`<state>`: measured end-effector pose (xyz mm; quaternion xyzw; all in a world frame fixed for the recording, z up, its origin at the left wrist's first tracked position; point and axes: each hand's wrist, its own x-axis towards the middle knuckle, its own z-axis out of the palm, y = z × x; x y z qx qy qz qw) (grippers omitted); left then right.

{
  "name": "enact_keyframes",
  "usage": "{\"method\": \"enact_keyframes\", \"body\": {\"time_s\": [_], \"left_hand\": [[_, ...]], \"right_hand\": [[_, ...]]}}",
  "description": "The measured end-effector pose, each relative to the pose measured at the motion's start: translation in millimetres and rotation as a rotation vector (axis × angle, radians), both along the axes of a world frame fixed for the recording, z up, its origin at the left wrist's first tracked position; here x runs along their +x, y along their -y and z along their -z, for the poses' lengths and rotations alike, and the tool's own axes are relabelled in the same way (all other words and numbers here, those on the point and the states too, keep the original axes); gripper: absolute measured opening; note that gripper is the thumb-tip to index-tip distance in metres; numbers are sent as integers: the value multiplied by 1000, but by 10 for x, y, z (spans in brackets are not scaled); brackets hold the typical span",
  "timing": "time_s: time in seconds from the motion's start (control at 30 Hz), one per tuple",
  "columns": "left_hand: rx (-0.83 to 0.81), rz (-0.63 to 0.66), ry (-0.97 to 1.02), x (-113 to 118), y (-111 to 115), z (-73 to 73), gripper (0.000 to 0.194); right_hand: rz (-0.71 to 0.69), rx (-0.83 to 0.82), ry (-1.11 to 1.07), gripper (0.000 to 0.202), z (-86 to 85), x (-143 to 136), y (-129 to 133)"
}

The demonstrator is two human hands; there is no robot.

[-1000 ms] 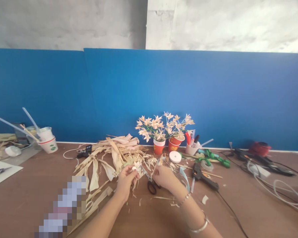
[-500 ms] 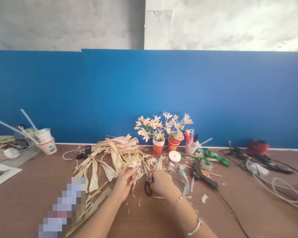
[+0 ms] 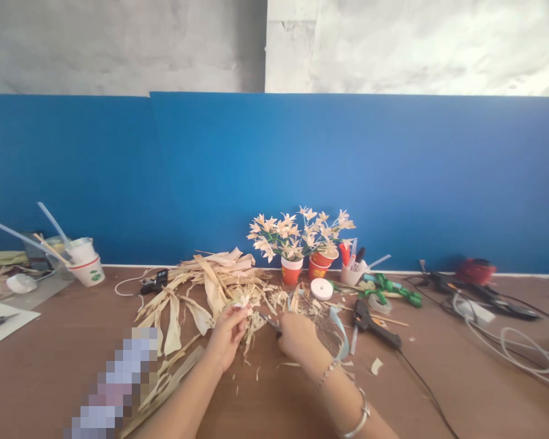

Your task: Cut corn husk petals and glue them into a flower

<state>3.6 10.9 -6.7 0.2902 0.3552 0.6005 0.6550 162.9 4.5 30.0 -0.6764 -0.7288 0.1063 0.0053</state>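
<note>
My left hand (image 3: 229, 334) is closed in a pinch on a small pale husk flower (image 3: 243, 303), whose petals stick up past the fingertips. My right hand (image 3: 298, 335) is wrapped around a pair of scissors (image 3: 269, 320). Their blades point left toward the flower, and the handles are mostly hidden by the fingers. A gap separates the two hands. Behind them lies a heap of dried husks (image 3: 219, 277) with loose scraps. Finished-looking pale flowers (image 3: 283, 228) stand in a red paper cup (image 3: 291, 273) at the back.
To the right lie a black glue gun (image 3: 377, 326) with its cord, a white tape roll (image 3: 322, 289), green ribbon (image 3: 387, 286) and a blue strip (image 3: 341, 332). White cables (image 3: 507, 347) coil far right. A white cup (image 3: 89, 271) holding sticks stands at left, before the blue partition (image 3: 210, 171).
The scissor handle loop that hung below my right hand is now tucked out of sight by the fingers. My left hand with the flower has barely shifted.
</note>
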Motion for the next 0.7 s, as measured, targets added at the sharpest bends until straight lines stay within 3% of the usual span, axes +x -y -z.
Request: {"method": "enact_keyframes", "body": {"time_s": [0.2,0.43,0.7], "left_hand": [[33,-10,-41,-28,-38,33,29],[-2,-24,-152,-48,-18,-5,31],[33,-20,-190,-33,-14,28,28]], "right_hand": [[-23,-9,-67,28,-101,188,-49],[-134,40,-274,32,-416,400,79],[-258,17,-417,35,-474,291,193]]}}
